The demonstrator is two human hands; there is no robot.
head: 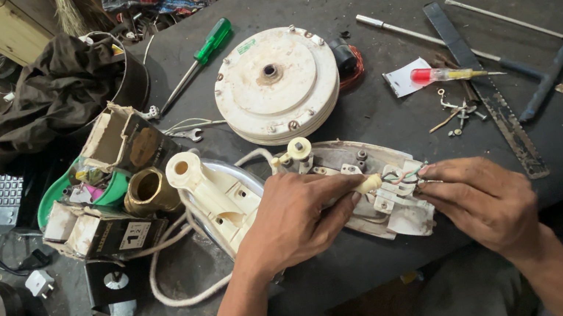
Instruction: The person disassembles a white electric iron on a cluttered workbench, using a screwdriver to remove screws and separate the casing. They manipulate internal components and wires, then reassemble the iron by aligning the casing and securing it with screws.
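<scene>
An opened electric iron (342, 164) lies on the dark workbench (385, 254), its cream handle (208, 191) taken off and lying at its left. My left hand (291, 220) rests on the iron body, fingers pinching a cream cord sleeve (369, 183) at the terminal block (398, 189). My right hand (481, 199) is at the right of the block, fingertips holding the thin coloured wires (403, 175). The white cord (181, 284) loops off to the left.
Behind the iron lies a round white motor housing (276, 84), a green-handled screwdriver (196, 59), a red tester screwdriver (444, 74), loose screws (457, 113), a steel ruler (487, 90) and long rods. At the left are a brass fitting (149, 192), small boxes, a dark cloth.
</scene>
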